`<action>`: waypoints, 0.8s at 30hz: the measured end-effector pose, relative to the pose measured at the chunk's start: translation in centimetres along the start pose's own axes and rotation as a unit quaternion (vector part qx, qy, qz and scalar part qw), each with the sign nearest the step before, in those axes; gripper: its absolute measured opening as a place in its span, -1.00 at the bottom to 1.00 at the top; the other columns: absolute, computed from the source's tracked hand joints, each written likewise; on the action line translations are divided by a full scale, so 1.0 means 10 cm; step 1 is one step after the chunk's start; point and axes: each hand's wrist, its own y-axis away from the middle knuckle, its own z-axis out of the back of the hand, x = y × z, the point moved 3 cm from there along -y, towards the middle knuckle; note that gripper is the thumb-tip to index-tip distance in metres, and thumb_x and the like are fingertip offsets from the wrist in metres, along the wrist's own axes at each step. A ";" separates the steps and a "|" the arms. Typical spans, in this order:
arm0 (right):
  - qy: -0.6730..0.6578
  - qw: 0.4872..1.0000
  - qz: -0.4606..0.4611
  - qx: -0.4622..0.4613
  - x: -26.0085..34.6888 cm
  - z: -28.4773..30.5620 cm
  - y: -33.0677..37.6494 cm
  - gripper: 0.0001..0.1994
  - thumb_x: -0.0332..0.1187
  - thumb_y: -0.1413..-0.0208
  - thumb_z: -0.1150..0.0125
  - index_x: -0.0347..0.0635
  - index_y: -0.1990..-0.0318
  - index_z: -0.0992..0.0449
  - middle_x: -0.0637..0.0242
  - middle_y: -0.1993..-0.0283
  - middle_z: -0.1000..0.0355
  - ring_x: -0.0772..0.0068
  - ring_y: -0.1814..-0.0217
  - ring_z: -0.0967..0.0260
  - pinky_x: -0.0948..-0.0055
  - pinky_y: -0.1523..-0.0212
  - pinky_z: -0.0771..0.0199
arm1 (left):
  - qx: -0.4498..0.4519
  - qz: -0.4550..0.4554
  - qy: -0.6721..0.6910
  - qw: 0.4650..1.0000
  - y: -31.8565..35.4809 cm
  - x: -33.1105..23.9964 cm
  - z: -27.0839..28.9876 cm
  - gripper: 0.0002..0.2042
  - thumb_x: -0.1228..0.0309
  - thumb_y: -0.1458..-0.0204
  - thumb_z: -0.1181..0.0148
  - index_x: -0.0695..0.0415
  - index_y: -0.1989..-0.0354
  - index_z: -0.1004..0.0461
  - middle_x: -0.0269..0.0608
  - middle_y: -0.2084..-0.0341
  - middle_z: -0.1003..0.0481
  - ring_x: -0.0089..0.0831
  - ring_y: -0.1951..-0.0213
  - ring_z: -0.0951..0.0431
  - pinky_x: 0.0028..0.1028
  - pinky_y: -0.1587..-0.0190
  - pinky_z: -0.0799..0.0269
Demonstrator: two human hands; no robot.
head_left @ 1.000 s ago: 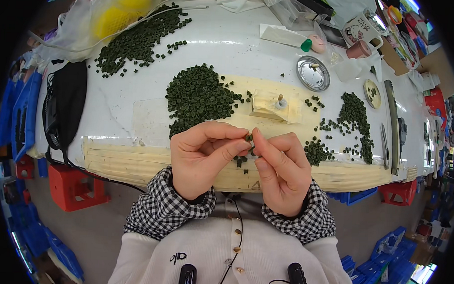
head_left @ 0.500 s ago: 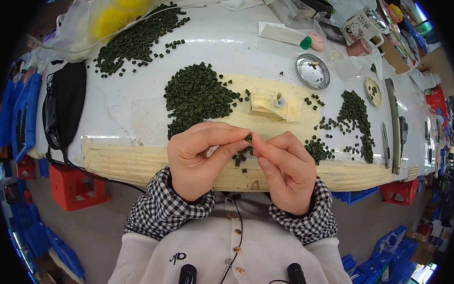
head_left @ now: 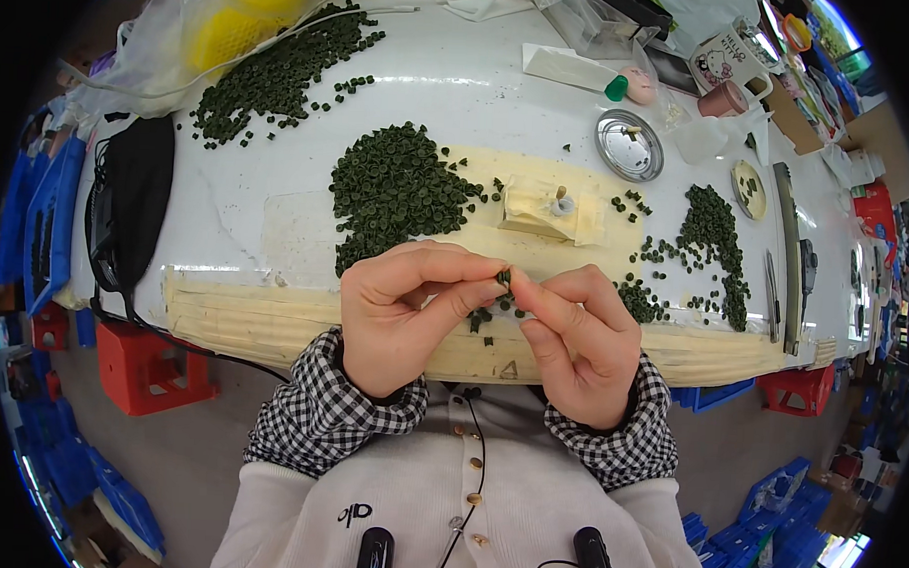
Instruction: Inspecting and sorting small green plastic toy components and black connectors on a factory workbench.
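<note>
My left hand (head_left: 404,307) pinches a small dark green cone-shaped part (head_left: 504,278) between thumb and forefinger, above the near edge of the table. My right hand (head_left: 578,333) meets it from the other side, its thumb and fingertips pressed together at the same part; whether it grips the part or something tinier, the fingers hide. Beyond my left hand lies a big heap of the same green parts (head_left: 393,187). Behind the hands, a taped cream block (head_left: 537,222) with a short peg on top rests on a yellowish sheet. More loose green parts (head_left: 712,233) spread past my right hand.
Another green heap (head_left: 282,73) lies far left, beside a plastic bag with yellow contents (head_left: 248,26). A round metal dish (head_left: 630,145), a small cream dish (head_left: 748,189), tweezers (head_left: 772,285) and a mug (head_left: 728,58) are on the right. A black pouch (head_left: 137,203) lies left.
Both hands have shifted very slightly to the right, with the fingertips drawn a little apart, so more of the green part shows between them.
</note>
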 end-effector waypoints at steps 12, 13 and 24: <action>0.204 0.976 -0.008 -0.074 -0.05 0.38 -0.42 -0.74 -0.56 0.03 -0.32 -0.25 0.12 -0.58 0.21 0.34 -0.41 0.31 0.34 -0.38 0.45 0.33 -0.40 | 0.012 -0.009 -0.029 0.999 0.00 -0.01 0.03 -0.81 0.78 0.00 -0.19 0.35 0.21 -0.55 -0.05 0.26 -0.57 -0.42 0.23 -0.59 -0.52 0.15 -0.54; 0.239 0.969 0.007 -0.069 -0.10 0.40 -0.49 -0.76 -0.54 0.04 -0.34 -0.24 0.15 -0.58 0.22 0.36 -0.41 0.28 0.35 -0.38 0.42 0.34 -0.39 | 0.013 -0.009 -0.033 0.999 0.00 -0.01 0.03 -0.81 0.78 0.00 -0.19 0.35 0.21 -0.55 -0.04 0.26 -0.57 -0.42 0.23 -0.59 -0.52 0.15 -0.54; 0.223 0.971 0.024 -0.087 -0.04 0.43 -0.62 -0.91 -0.51 0.04 -0.36 -0.27 0.35 -0.58 0.25 0.38 -0.43 0.32 0.35 -0.39 0.43 0.34 -0.38 | 0.010 -0.001 -0.027 1.000 -0.01 -0.01 0.03 -0.81 0.77 -0.01 -0.19 0.33 0.20 -0.56 -0.07 0.26 -0.57 -0.43 0.22 -0.58 -0.54 0.14 -0.53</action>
